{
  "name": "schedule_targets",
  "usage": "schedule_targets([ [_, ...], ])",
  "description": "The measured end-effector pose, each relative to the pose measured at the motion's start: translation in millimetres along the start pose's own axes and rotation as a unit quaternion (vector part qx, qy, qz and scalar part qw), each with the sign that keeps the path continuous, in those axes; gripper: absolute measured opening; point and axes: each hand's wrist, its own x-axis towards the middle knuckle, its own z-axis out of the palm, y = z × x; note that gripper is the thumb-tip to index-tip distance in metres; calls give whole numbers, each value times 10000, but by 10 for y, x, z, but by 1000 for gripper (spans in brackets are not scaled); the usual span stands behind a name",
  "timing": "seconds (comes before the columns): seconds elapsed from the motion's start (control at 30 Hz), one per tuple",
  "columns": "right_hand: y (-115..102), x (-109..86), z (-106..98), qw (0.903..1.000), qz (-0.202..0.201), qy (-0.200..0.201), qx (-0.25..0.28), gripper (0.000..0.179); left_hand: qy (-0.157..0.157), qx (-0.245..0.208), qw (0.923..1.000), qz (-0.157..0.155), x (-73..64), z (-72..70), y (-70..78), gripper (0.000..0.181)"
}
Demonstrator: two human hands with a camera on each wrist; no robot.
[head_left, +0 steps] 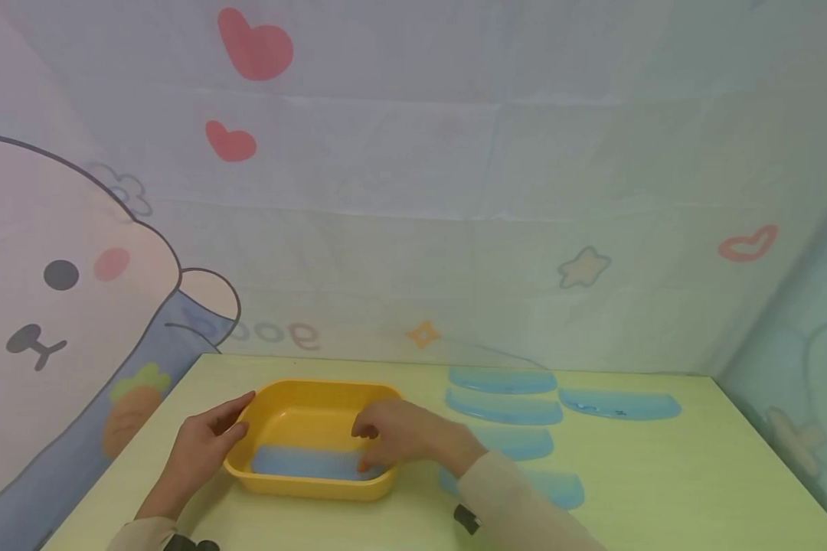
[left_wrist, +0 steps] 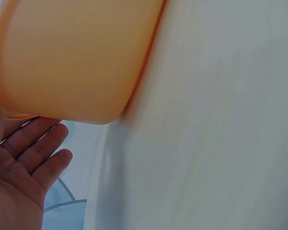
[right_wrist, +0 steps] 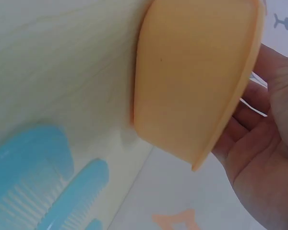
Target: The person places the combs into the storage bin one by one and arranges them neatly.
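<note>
A yellow plastic basin (head_left: 303,487) stands on the table, and a blue comb (head_left: 303,462) lies inside it along the front wall. At the basin's left end, my left hand (head_left: 203,444) holds the rim, thumb at the edge and other fingers along the outside. My right hand (head_left: 403,432) reaches over the right rim with curled fingers and pinches the comb's right end; part of that grip is hidden. In the right wrist view the basin's outer wall (right_wrist: 197,72) covers the fingertips of the right hand (right_wrist: 264,139).
Several blue combs lie right of the basin, including a back one (head_left: 503,380), a second (head_left: 503,408) and one farther right (head_left: 620,404). The right forearm partly covers the nearest comb (head_left: 558,488). A printed cloth (head_left: 413,161) hangs behind the pale table (head_left: 661,482).
</note>
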Motion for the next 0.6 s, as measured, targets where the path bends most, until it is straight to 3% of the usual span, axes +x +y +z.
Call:
schedule_targets([
  [0.37, 138, -203, -185, 9960, -592, 595, 292, 42, -42, 32, 10000, -75, -12, -6, 16, 44],
  [0.6, 270, -376, -286, 9924, -654, 911, 510, 38, -40, 31, 10000, -37, -16, 5, 27, 44],
])
